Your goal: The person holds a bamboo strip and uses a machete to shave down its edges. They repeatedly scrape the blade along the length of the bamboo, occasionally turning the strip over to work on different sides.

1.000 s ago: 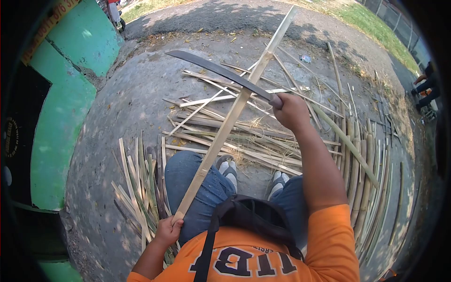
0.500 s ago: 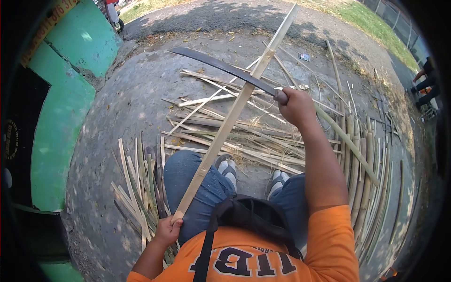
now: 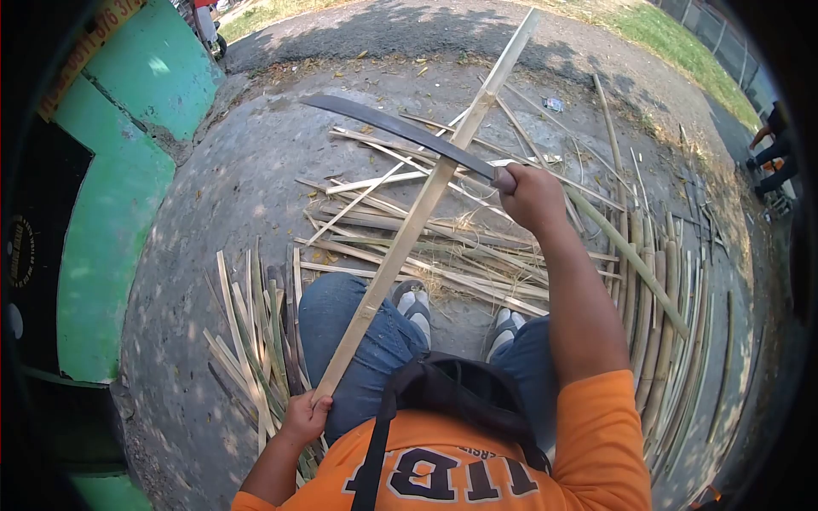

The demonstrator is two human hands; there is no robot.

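A long pale bamboo strip (image 3: 394, 254) slants up and away from my left hand (image 3: 306, 418), whose fingers are wrapped round its near end beside my left thigh. My right hand (image 3: 533, 198) is closed on the wooden handle of a machete (image 3: 388, 122). The dark, curved blade lies across the strip's upper half, its tip pointing to the upper left. Below the strip and blade, many split bamboo strips (image 3: 443, 247) lie in a loose pile on the ground in front of my feet.
More split strips (image 3: 256, 341) lie by my left knee. Longer bamboo poles (image 3: 652, 341) are laid out on the right. A green wall (image 3: 111, 255) stands at the left. Another person (image 3: 774, 153) is partly visible at the far right edge.
My right hand and the machete have moved slightly down the strip and to the left. My left hand holds the same place, and the strip has hardly moved.
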